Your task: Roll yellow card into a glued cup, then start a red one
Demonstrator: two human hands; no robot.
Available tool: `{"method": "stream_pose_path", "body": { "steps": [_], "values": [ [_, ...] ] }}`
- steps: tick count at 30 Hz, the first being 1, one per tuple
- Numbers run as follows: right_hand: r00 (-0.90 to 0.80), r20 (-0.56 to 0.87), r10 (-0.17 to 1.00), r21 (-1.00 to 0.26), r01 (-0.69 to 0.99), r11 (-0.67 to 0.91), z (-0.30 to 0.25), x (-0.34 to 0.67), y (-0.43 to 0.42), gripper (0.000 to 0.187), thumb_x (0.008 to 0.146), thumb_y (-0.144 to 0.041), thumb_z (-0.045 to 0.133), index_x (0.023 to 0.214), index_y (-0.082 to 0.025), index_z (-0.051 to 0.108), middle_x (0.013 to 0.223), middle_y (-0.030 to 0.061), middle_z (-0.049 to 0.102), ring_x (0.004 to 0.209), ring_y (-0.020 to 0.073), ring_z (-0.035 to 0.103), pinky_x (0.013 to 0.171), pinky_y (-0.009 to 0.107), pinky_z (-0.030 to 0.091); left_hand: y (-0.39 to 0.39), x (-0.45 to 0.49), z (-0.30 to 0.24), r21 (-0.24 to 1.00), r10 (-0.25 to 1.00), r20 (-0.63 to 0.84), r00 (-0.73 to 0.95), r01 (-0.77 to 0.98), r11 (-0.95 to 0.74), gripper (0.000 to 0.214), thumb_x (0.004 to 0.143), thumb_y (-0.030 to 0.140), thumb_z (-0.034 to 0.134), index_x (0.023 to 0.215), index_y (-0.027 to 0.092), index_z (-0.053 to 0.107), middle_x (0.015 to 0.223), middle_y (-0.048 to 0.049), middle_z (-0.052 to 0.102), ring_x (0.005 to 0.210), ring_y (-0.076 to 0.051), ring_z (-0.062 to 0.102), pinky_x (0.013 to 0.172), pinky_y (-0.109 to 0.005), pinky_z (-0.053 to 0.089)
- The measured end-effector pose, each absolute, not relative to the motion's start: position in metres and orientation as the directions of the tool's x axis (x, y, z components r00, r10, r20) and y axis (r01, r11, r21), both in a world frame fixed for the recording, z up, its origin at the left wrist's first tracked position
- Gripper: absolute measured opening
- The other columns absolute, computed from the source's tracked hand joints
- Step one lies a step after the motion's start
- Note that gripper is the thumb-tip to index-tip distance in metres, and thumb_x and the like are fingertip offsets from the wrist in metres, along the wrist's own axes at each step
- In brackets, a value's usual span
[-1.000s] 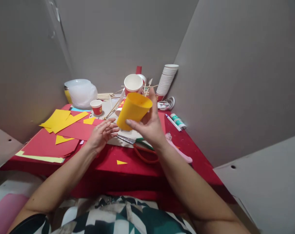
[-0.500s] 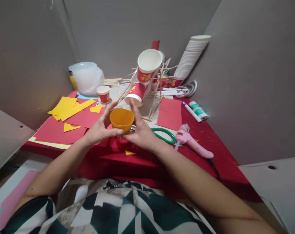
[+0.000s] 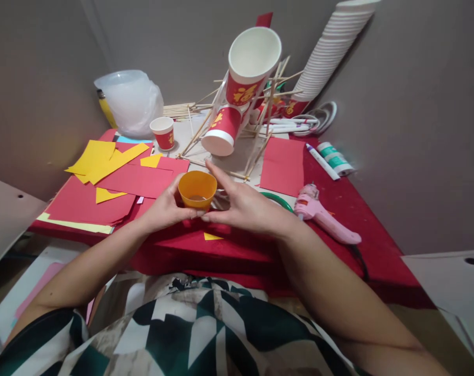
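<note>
A yellow-orange paper cup [image 3: 197, 190], wider at the top, stands upright between my two hands near the table's front edge. My left hand [image 3: 166, 208] grips its left side, the thumb low at the front. On the right side my right hand [image 3: 246, 206] holds it too, thumb low and index finger stretched along the far rim. Just beyond are two red-and-white paper cups, the upper cup [image 3: 246, 78] and the lower cup [image 3: 222, 130], tilted within a frame of thin wooden sticks [image 3: 256, 151]. Part of the green-handled scissors [image 3: 278, 199] is hidden behind my right hand.
Red paper [image 3: 91, 203] and yellow paper [image 3: 103, 156] lie at left, near a small paper cup [image 3: 164, 134] and a white plastic bag [image 3: 133, 104]. At right are a pink glue gun [image 3: 323, 214], a marker [image 3: 323, 162] and a leaning cup stack [image 3: 331, 52].
The view has moved closer and tipped down, so the table things appear larger and higher. Both hands keep hold of the yellow-orange cup; my right hand has turned slightly around it.
</note>
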State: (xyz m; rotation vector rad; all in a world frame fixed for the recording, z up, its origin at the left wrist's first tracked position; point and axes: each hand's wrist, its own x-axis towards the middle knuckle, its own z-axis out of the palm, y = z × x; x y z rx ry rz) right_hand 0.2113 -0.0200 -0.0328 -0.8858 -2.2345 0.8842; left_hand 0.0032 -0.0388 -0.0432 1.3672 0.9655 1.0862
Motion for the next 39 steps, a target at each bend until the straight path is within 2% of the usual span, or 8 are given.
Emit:
{"method": "stream_pose_path", "body": {
  "steps": [6,12,17,20,22,26,31,39],
  "values": [
    [-0.577,0.291,0.763,-0.773,0.328,0.543,-0.027,0.22,-0.022,0.101,0.077,-0.045,0.077,0.159,-0.028,0.018,0.159,0.011,0.039,0.14,0.033,0.047,0.114,0.053,0.041,-0.044,0.013,-0.045,0.991,0.969,-0.013,0.245,-0.127,0.046,0.063,0.048,-0.004,0.085,0.106,0.016,0.069,0.098,-0.0056,0.071,0.092,-0.021,0.066,0.084,-0.026,0.05],
    [-0.576,0.287,0.765,-0.78,0.324,0.536,-0.026,0.209,-0.033,0.09,0.084,-0.052,0.067,0.158,-0.022,0.025,0.162,0.0124,0.032,0.148,0.0312,0.034,0.12,0.052,0.032,-0.043,0.011,-0.052,0.988,0.955,0.107,0.276,0.074,-0.132,0.05,0.061,0.008,0.083,0.108,0.018,0.067,0.102,-0.006,0.07,0.094,-0.021,0.065,0.085,-0.027,0.05],
    [-0.385,0.351,0.854,-0.869,0.208,0.45,-0.026,0.209,-0.03,0.066,0.09,-0.047,0.062,0.149,-0.027,0.042,0.144,0.0111,0.058,0.132,0.0274,0.056,0.105,0.048,0.051,-0.045,0.012,-0.055,0.981,0.946,0.096,0.309,0.134,-0.143,0.046,0.066,0.015,0.082,0.11,0.018,0.067,0.106,-0.0074,0.07,0.096,-0.022,0.064,0.088,-0.029,0.05],
    [-0.191,0.414,0.89,-0.884,0.149,0.444,-0.025,0.21,-0.025,0.045,0.087,-0.043,0.067,0.127,-0.023,0.065,0.12,0.009,0.073,0.107,0.024,0.07,0.092,0.043,0.058,-0.045,0.013,-0.055,0.982,0.949,0.085,0.303,0.133,-0.131,0.046,0.064,0.014,0.084,0.107,0.017,0.067,0.1,-0.0072,0.07,0.093,-0.022,0.064,0.088,-0.03,0.049],
    [-0.128,0.447,0.885,-0.864,0.196,0.465,-0.02,0.21,-0.024,0.033,0.083,-0.039,0.072,0.11,-0.02,0.073,0.106,0.0074,0.077,0.091,0.0224,0.073,0.084,0.041,0.06,-0.045,0.014,-0.054,0.979,0.948,0.094,0.305,0.145,-0.144,0.044,0.064,0.014,0.084,0.105,0.016,0.067,0.098,-0.0071,0.07,0.095,-0.023,0.064,0.089,-0.03,0.049],
    [-0.221,0.488,0.844,-0.724,0.438,0.533,0.001,0.208,-0.027,0.019,0.082,-0.027,0.071,0.098,-0.018,0.077,0.095,0.0067,0.078,0.08,0.0217,0.072,0.075,0.039,0.059,-0.044,0.013,-0.054,0.978,0.945,0.099,0.311,0.143,-0.149,0.048,0.062,0.017,0.085,0.106,0.015,0.064,0.099,-0.0069,0.068,0.1,-0.025,0.064,0.09,-0.032,0.049],
    [-0.426,0.3,0.853,-0.424,0.742,0.52,0.024,0.195,-0.017,0.018,0.079,-0.022,0.071,0.094,-0.014,0.077,0.084,0.009,0.076,0.076,0.0235,0.07,0.073,0.037,0.054,-0.04,0.01,-0.061,0.917,0.904,0.162,0.395,0.277,-0.286,0.057,0.071,0.026,0.078,0.122,0.018,0.054,0.112,-0.0074,0.066,0.105,-0.025,0.063,0.093,-0.036,0.051],
    [-0.545,0.137,0.827,-0.129,0.818,0.56,0.032,0.177,0.003,0.014,0.076,-0.011,0.063,0.077,-0.017,0.076,0.066,0.0038,0.068,0.064,0.0173,0.061,0.061,0.031,0.042,-0.037,0.008,-0.069,0.918,0.894,0.189,0.405,0.251,-0.308,0.073,0.072,0.029,0.078,0.135,0.021,0.043,0.122,-0.0104,0.064,0.109,-0.027,0.064,0.093,-0.039,0.051]
  ]
}}
